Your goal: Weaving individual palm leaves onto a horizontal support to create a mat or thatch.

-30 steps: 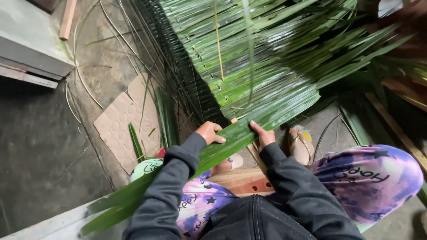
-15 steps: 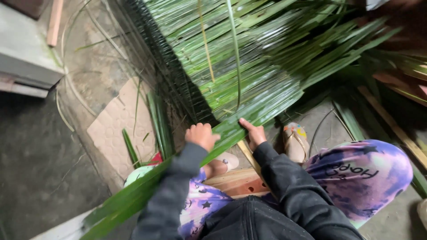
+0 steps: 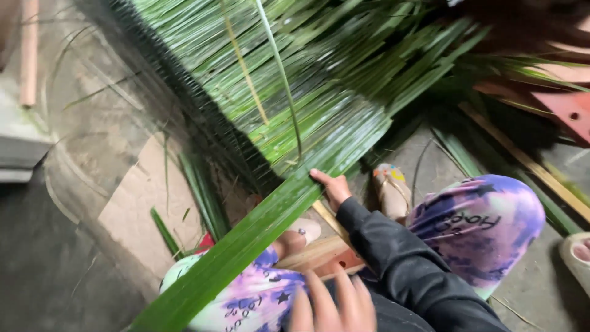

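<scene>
A long green palm leaf (image 3: pixel 246 240) runs from the lower left up to the bottom edge of a thatch panel of folded palm leaves (image 3: pixel 295 80). My right hand (image 3: pixel 332 187) grips the leaf where it meets the panel, thumb on top. My left hand (image 3: pixel 332 304) is off the leaf, low in the view above my lap, blurred, with fingers spread and nothing in them. A thin green midrib strip (image 3: pixel 279 67) stands up across the panel. A pale wooden slat (image 3: pixel 329 216) lies under the leaf beside my right hand.
A sheet of cardboard (image 3: pixel 138 209) with loose leaf strips lies on the concrete floor at left. A sandalled foot (image 3: pixel 393 190) rests near my right knee. Wooden slats (image 3: pixel 528 163) and a red board (image 3: pixel 571 107) lie at right. A concrete step (image 3: pixel 18 141) is at far left.
My left hand has let go of the leaf and dropped back toward my lap. My right hand stays on the leaf. The view has swung to the right.
</scene>
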